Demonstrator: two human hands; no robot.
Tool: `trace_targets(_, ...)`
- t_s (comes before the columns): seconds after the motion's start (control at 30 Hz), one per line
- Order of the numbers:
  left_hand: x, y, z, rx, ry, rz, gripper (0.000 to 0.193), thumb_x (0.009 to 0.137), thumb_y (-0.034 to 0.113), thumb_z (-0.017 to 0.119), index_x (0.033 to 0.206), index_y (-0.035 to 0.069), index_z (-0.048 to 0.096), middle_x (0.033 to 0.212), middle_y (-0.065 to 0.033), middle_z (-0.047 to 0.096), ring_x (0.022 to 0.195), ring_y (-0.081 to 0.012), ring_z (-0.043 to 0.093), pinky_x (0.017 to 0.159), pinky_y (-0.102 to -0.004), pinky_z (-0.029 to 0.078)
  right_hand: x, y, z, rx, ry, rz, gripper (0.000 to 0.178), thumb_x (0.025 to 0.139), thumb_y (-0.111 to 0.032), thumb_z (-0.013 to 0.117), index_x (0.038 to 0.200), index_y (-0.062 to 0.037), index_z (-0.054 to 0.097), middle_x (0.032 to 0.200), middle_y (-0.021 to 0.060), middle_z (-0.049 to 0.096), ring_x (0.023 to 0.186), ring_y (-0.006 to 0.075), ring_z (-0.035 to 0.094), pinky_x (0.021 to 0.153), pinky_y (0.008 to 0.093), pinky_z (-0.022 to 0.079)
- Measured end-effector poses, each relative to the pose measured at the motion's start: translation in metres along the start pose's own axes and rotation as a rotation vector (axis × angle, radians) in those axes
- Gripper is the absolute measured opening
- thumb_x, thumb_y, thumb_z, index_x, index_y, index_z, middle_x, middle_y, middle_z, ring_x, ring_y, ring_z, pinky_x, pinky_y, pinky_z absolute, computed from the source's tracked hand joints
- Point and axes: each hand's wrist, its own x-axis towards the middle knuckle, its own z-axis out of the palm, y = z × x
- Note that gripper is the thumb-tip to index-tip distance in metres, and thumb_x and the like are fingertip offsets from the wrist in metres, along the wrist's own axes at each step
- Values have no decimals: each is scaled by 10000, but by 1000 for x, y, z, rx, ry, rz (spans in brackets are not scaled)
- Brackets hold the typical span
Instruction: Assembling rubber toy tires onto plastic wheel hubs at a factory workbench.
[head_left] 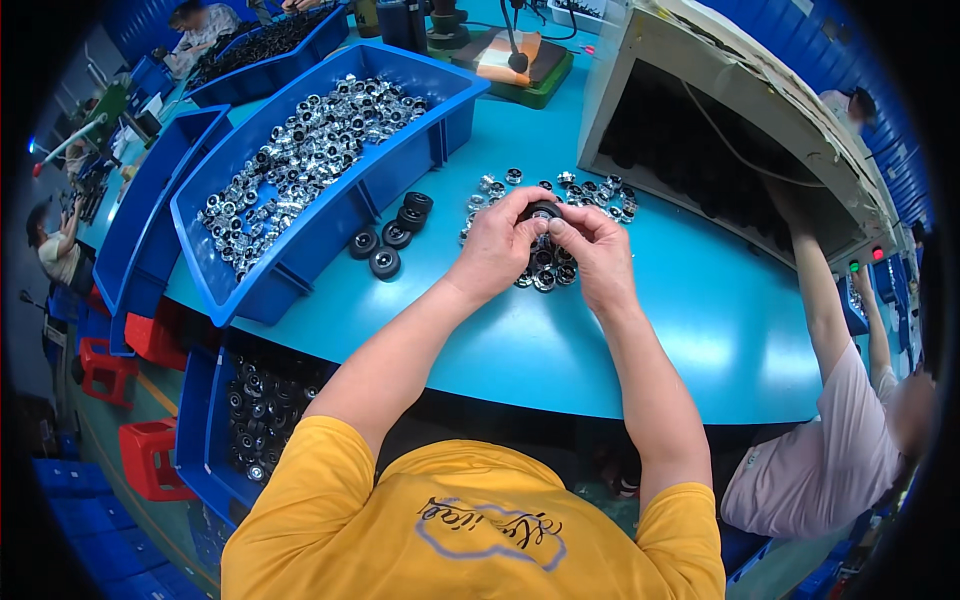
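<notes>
Between my fingertips is a small black tyre (543,209), gripped from both sides above the blue-green table. My left hand (497,238) pinches it on the left, and my right hand (598,250) presses its thumb and fingers against the other side. Whether a rim sits inside the tyre is hidden by my fingers. Shiny chrome wheel rims (545,275) lie loose on the table beneath and behind my hands. Left of my left hand are several black tyres (385,262), some of them stacked.
A blue bin (310,262) full of chrome rims stands at the left. Below the table edge, another blue bin (190,440) holds black wheels. At the right, a co-worker's arm (820,300) reaches into a white box-like housing (600,130) with dark parts. Red stools (150,460) stand lower left.
</notes>
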Motion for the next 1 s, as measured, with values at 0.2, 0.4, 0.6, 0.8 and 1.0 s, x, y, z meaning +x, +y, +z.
trace_targets(0.2,1,3,-1,58,78,93,241,984,-38,574,1205,39,631,1012,-74,718,921,-149,682,809,-295,542,-2,-5,7,-96,40,-85,239,902,-112,806,1126,-30,788,923,8,619,840,82,586,719,243,479)
trace_targets(0.4,4,-3,-5,-231,-109,-78,288,1027,46,611,1314,70,614,983,-14,660,849,-96,620,779,-261,538,1,-6,2,84,23,21,238,929,-139,792,1134,-21,774,971,21,680,869,114,669,759,258,564)
trace_targets(0.6,3,0,-4,106,-106,48,492,947,10,667,1428,57,576,1227,-105,703,1062,-172,692,898,-320,572,4,-9,-1,189,-49,156,303,974,-163,745,1201,22,670,1008,72,718,901,149,713,800,303,614)
trace_targets(0.8,-1,4,-1,251,-100,107,549,892,23,716,1422,61,579,1159,-181,736,1000,-263,753,856,-365,599,4,1,-1,209,-46,154,266,937,-118,777,1136,12,657,966,71,722,856,139,710,782,287,611)
trace_targets(1.0,-6,6,5,335,-45,186,545,841,9,731,1369,35,599,1059,-204,735,912,-331,749,790,-396,604,3,7,5,98,51,80,167,906,-55,779,1026,-5,673,929,52,715,817,116,686,737,263,583)
